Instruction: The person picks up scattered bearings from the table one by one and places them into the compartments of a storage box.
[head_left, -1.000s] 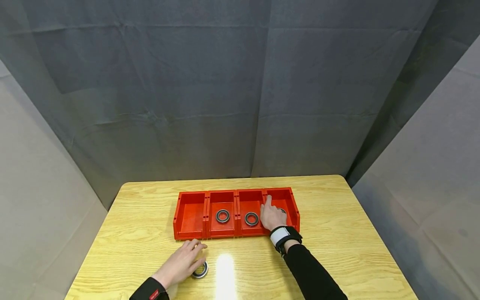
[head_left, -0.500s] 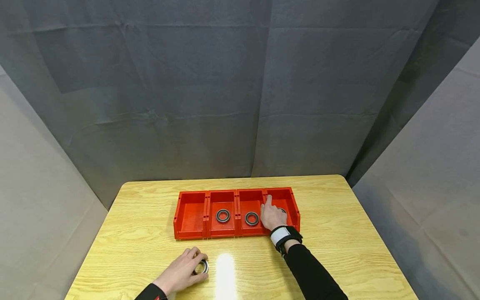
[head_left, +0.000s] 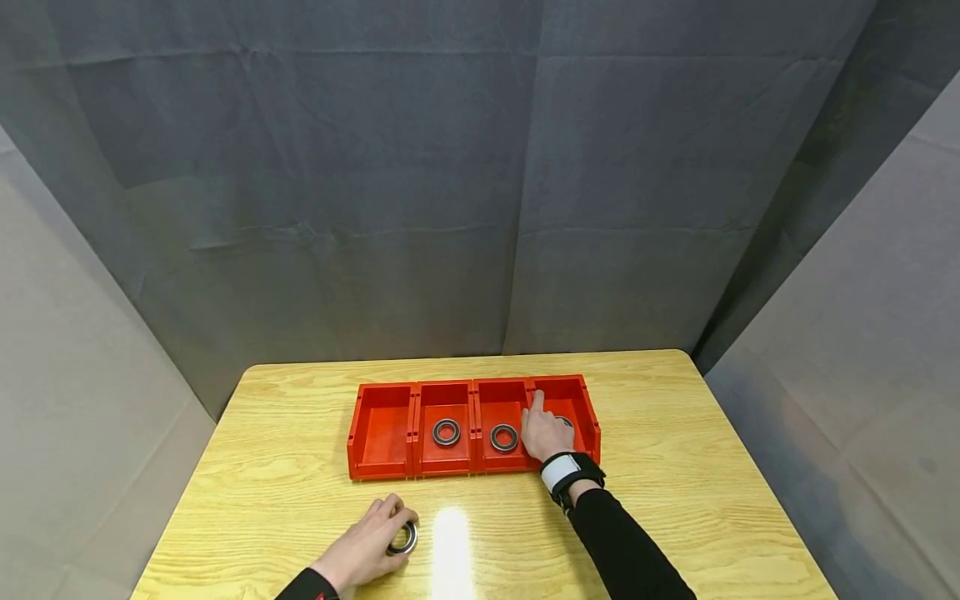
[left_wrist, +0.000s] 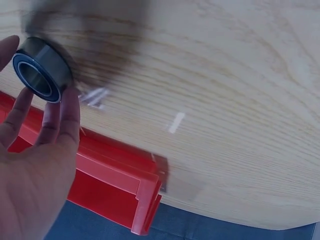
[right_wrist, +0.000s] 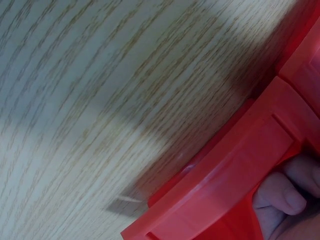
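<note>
Low in the head view, my left hand (head_left: 365, 546) pinches a bearing (head_left: 407, 538) between thumb and fingers, over the table in front of a row of red bins (head_left: 381, 429). In the left wrist view this bearing (left_wrist: 45, 70) is tilted, its fingertips contact at the rim. My right hand (head_left: 546, 433) sits over the divider between the two rightmost bins, thumb on one side, index finger stretched forward. Curled fingers (right_wrist: 287, 197) of that hand show inside a bin in the right wrist view. Beside it, a bearing (head_left: 566, 421) is partly hidden.
Two more bearings lie flat, one bearing (head_left: 446, 432) in the second bin from the left and another bearing (head_left: 503, 437) in the third. The wooden table (head_left: 675, 500) ends at a grey cloth screen (head_left: 375, 208) behind, with pale screens at both sides.
My left hand has drawn back slightly from above the bearing, and its thumb and fingers have closed around it. The right hand and the bins have stayed where they were.
</note>
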